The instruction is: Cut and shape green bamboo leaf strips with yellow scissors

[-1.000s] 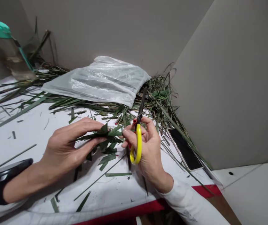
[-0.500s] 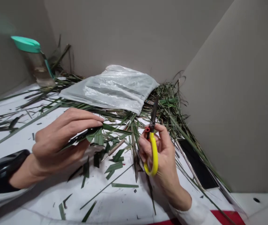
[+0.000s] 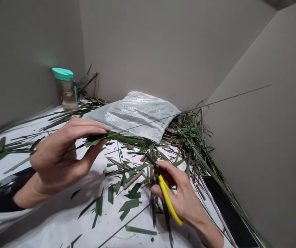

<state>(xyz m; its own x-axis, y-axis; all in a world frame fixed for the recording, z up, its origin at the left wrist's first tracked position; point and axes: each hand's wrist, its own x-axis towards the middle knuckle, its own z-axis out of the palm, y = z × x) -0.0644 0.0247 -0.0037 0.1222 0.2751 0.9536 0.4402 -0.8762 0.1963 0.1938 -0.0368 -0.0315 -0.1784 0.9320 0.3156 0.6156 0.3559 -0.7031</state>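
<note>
Near right, a person's right hand (image 3: 180, 193) curls its fingers around yellow-handled scissors (image 3: 169, 201), blades pointing far left; leaf scraps (image 3: 129, 205) litter the white cloth (image 3: 86, 227) at near centre; at left, the left hand (image 3: 65, 156) pinches green leaf strips (image 3: 97, 138) between thumb and fingers, above the cloth; beyond lies a plastic bag (image 3: 140, 115); far left stands a teal-lidded bottle (image 3: 66, 88).

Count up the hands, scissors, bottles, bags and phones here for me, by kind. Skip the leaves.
Hands: 2, the left hand and the right hand
Scissors: 1
Bottle: 1
Bag: 1
Phone: 1
Total: 6
</note>
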